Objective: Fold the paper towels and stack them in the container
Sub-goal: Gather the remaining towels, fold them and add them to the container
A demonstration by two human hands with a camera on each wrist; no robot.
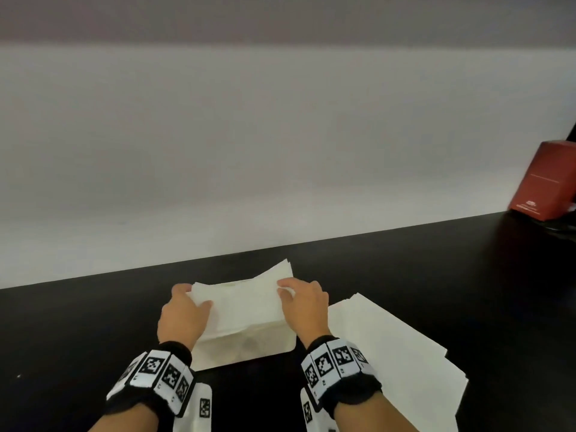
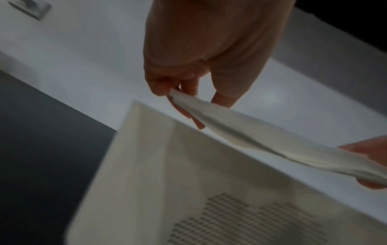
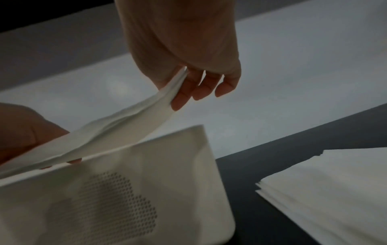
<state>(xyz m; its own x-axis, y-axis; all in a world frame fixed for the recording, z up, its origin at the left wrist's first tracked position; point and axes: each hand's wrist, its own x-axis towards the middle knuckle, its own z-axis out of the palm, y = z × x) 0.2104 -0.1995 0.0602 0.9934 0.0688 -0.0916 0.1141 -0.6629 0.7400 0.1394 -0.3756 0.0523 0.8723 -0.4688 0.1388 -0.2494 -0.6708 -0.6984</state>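
Observation:
A folded white paper towel (image 1: 243, 302) hangs stretched between both hands just above the white container (image 1: 249, 349). My left hand (image 1: 193, 298) pinches its left end between thumb and fingers, and my right hand (image 1: 285, 289) pinches the right end. In the left wrist view, the left hand (image 2: 173, 95) holds the towel (image 2: 272, 142) over the open container (image 2: 146, 165), whose perforated wall shows. In the right wrist view, the right hand (image 3: 178, 82) pinches the towel (image 3: 117, 131) above the container's rim (image 3: 146, 145). What lies inside the container is hidden.
A stack of flat unfolded paper towels (image 1: 389, 353) lies on the black table (image 1: 78, 322) right of the container, also in the right wrist view (image 3: 335, 190). A dark red box (image 1: 542, 182) stands far right against the white wall.

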